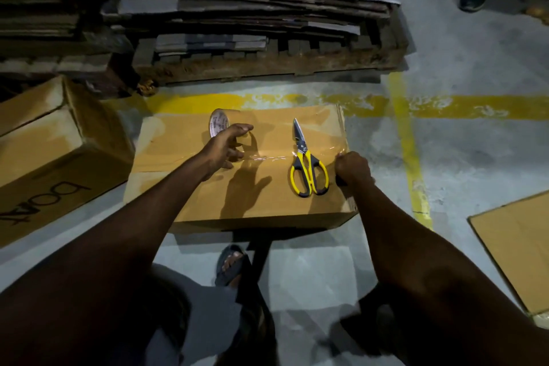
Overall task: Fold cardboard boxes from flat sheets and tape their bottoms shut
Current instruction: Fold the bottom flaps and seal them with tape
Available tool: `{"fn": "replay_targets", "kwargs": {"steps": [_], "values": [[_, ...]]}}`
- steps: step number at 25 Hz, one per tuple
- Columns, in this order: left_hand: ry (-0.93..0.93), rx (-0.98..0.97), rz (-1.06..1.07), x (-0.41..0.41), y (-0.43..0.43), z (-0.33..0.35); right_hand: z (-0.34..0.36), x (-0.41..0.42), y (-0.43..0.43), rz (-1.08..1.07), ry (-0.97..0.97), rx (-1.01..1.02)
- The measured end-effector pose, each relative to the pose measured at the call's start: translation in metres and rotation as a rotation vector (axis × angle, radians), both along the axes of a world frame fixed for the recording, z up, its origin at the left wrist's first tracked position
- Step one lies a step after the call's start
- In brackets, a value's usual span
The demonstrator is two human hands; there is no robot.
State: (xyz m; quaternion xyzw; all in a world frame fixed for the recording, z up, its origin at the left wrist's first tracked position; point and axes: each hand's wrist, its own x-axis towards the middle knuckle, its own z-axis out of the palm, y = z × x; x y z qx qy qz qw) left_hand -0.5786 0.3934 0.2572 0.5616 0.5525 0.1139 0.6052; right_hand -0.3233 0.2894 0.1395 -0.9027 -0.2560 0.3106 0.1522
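Beyond a sandalled foot (230,266), the folded box (252,205) sits on the floor, the right hand (352,168) pinching the tape strip (267,158) at its right edge, yellow scissors (309,166) lying on top, and the left hand (225,147) gripping the tape roll (218,125) farther left.

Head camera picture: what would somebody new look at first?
The yellow-handled scissors pop out first, lying on top of the brown cardboard box in the middle of the floor. Next, the left hand grips a tape roll on the box's left part, while the right hand pinches the clear tape strip at the box's right edge.
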Motion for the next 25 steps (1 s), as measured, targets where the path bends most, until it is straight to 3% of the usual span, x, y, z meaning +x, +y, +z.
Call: {"fn": "replay_targets", "kwargs": {"steps": [2, 5, 8, 11, 15, 19, 23, 25], "values": [[-0.003, 0.007, 0.029, -0.013, 0.001, 0.0, 0.006, -0.021, 0.003, 0.003, -0.25, 0.048], [0.017, 0.035, 0.107, -0.044, 0.011, -0.008, 0.011, -0.062, 0.006, 0.267, -0.432, 0.177], [0.049, 0.184, 0.186, -0.084, 0.036, -0.022, 0.004, -0.097, 0.007, 0.498, -0.511, 0.102], [0.141, 0.29, 0.218, -0.12, 0.059, -0.038, -0.007, -0.117, 0.014, 0.554, -0.571, 0.041], [0.318, 0.26, 0.193, -0.143, 0.065, -0.053, -0.015, -0.118, 0.044, 0.719, -0.683, 0.1], [0.513, 0.375, 0.121, -0.154, 0.073, -0.073, -0.012, -0.115, 0.087, 0.931, -0.553, 0.154], [0.639, 0.37, 0.222, -0.179, 0.09, -0.087, -0.006, -0.082, 0.093, 0.471, -0.385, 0.265], [0.652, 0.315, 0.235, -0.182, 0.091, -0.094, -0.001, -0.082, 0.087, 0.438, -0.43, 0.242]]}}
